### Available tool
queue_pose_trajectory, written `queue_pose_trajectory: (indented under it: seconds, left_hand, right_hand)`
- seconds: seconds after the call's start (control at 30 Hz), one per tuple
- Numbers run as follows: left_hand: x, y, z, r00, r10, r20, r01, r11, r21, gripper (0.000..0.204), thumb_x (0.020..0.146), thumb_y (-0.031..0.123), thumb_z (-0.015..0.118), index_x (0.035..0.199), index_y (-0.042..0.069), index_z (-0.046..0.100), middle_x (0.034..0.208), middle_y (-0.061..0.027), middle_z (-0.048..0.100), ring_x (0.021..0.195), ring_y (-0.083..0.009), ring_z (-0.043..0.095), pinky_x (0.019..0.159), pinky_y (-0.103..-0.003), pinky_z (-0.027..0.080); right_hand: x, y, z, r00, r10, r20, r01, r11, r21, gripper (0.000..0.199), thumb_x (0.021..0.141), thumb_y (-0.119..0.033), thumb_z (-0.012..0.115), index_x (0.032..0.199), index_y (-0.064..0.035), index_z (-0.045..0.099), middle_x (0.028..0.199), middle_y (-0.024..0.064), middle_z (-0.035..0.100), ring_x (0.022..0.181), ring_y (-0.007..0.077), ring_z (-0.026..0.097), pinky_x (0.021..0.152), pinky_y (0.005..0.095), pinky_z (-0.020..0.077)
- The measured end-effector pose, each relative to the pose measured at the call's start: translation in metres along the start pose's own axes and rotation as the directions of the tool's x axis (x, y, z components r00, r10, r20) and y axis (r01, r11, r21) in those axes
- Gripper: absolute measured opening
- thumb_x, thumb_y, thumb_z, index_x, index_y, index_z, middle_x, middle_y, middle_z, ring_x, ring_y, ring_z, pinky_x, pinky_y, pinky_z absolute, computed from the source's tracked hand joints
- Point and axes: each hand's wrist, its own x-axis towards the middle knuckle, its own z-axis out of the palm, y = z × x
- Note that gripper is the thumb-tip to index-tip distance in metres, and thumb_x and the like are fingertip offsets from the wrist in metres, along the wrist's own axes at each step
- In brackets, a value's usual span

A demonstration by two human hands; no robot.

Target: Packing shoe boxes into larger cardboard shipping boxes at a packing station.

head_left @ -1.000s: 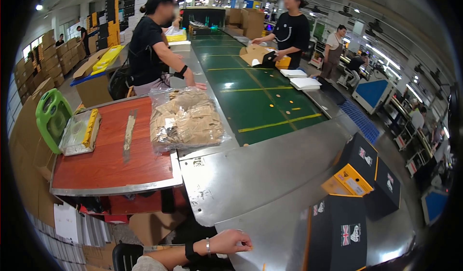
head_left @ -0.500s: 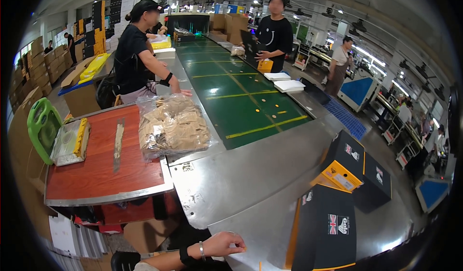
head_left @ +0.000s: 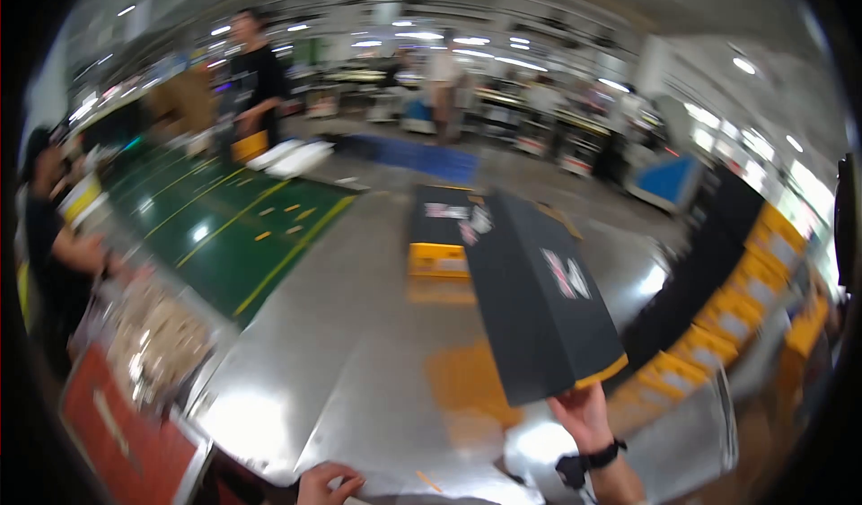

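Observation:
My right hand (head_left: 584, 418), with a black band at its wrist, grips the near end of a black shoebox (head_left: 539, 298) with orange edging. That box is tilted, and its near end appears raised above the metal table (head_left: 359, 361). Behind it, partly covered by it, another black shoebox (head_left: 440, 227) with an orange end sits on the table. Low at the front edge, my left hand (head_left: 329, 484) is loosely curled with a gap between thumb and fingers. Nothing shows in it; its wrist is out of view.
Black shoeboxes with orange ends (head_left: 709, 343) are stacked along the right. A green conveyor belt (head_left: 206, 227) runs off at left. A plastic bag of brown paper packets (head_left: 153, 334) sits by a red-brown tabletop (head_left: 117, 451). One person stands at far left, another beyond the belt.
The view has swung to the right and is blurred. My right hand has come into view gripping the shoebox, which is now tilted. My left hand stays low at the front.

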Motion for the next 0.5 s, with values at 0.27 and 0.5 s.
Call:
queue_pose_trajectory:
  seconds: [0.27,0.5]
  left_hand:
    - [0.026,0.014,0.032,0.971,0.188,0.149,-0.186,0.982,-0.024,0.014,0.074,0.009,0.073,0.079,-0.001,0.064,0.079,-0.0124,0.065,0.076,-0.0255,0.061,0.073,-0.034,0.047]
    - [0.029,0.013,0.036,0.961,0.227,0.157,-0.224,0.974,-0.036,0.014,0.073,0.009,0.074,0.079,0.000,0.064,0.080,-0.0121,0.065,0.076,-0.0251,0.061,0.072,-0.035,0.048]
  right_hand:
    - [-0.032,-0.161,0.007,0.611,-0.790,0.057,0.785,0.613,0.084,0.040,0.091,-0.046,0.050,0.117,-0.0157,0.054,0.106,0.0007,0.061,0.098,0.0193,0.058,0.078,0.0317,0.0489]
    - [-0.070,-0.355,0.052,0.290,-0.910,0.296,0.953,0.247,-0.175,0.040,0.094,-0.035,0.048,0.117,-0.0028,0.047,0.111,0.0135,0.055,0.105,0.0249,0.056,0.095,0.0394,0.0485]
